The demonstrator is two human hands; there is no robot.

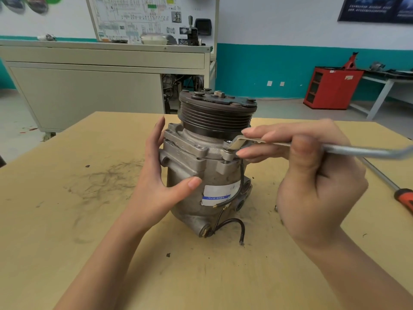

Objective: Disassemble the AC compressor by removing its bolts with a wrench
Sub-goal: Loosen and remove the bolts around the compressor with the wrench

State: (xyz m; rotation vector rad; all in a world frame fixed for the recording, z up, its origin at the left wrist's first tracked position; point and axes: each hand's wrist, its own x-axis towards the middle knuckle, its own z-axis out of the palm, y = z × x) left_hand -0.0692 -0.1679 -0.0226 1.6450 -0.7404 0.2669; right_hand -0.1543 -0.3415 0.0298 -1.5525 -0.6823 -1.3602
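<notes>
Bare forearms rise from the bottom edge of the frame over a scuffed tan table point(67, 231), and a frayed black wire point(233, 222) curls on the wood just in front of the AC compressor point(212, 173). The compressor stands upright at the centre of the frame, its ribbed black pulley point(216, 118) on top and a white and blue label on its grey body. The left hand point(154, 182) braces the compressor's left side: its fingers point(154, 139) lie nearly straight up against the housing, and the thumb presses across the front. On the right, the right hand point(312, 175) grips a steel wrench point(335, 149), with the lower fingers curled round the shaft and two fingers stretched toward its head. That open-ended head sits on a bolt point(228, 142) in a flange ear just under the pulley. A screwdriver point(388, 182) with an orange handle lies on the table at the right edge of the frame. Beyond the table stand a grey cabinet point(89, 97) at upper left, carrying a diagram board point(134, 19), and a red cabinet point(330, 88) at upper right against a teal and white wall.
</notes>
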